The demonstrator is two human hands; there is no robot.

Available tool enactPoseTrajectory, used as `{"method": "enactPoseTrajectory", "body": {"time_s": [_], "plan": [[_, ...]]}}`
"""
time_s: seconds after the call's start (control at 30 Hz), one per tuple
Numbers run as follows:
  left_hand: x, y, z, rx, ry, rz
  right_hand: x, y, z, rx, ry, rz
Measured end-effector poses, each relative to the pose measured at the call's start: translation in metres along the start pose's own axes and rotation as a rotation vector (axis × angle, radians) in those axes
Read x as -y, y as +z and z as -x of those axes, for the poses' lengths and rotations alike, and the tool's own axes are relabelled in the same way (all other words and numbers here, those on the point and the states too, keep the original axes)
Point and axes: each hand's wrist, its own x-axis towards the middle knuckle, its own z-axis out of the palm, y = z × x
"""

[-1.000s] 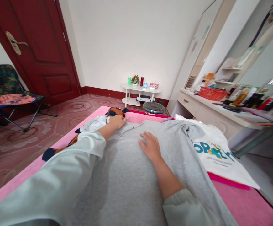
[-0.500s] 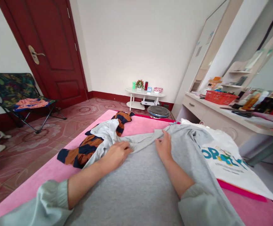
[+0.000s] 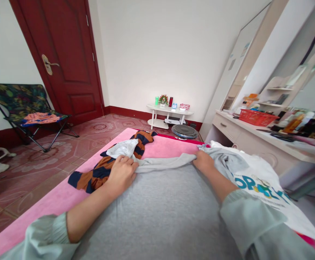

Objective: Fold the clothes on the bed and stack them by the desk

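Observation:
A large grey shirt (image 3: 168, 206) lies spread in front of me on a pink bed cover (image 3: 165, 146). Its far edge is pulled nearly straight between my hands. My left hand (image 3: 123, 173) is closed on the left end of this edge, beside a pale bunched part of the cloth. At the right end, my right hand (image 3: 204, 163) grips the edge with curled fingers. Under and beyond my left hand lies an orange and navy striped garment (image 3: 103, 169). To the right of my right hand is a white printed T-shirt (image 3: 265, 180), partly covered by grey cloth.
A dresser (image 3: 255, 137) with a red basket (image 3: 257, 117) and bottles stands to the right. Beyond the bed are a small white table (image 3: 157, 124) and a round dark-topped object (image 3: 184, 131). A folding chair (image 3: 32, 104) stands left, near the red door (image 3: 62, 61).
My hands have moved apart, the left one leftward and nearer, the right one rightward. The shirt's far edge went from slack and folded to stretched. The view has shifted slightly.

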Motion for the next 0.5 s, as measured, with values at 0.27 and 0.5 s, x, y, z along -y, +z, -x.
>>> {"method": "enactPoseTrajectory", "body": {"time_s": [0.27, 0.5], "plan": [[0.056, -0.063, 0.029, -0.039, 0.016, 0.101, -0.038, -0.091, 0.106, -0.32, -0.433, -0.045], [0.067, -0.153, 0.08, 0.051, -0.005, 0.534, -0.128, -0.141, 0.214, -0.205, -0.055, -0.479]]}}
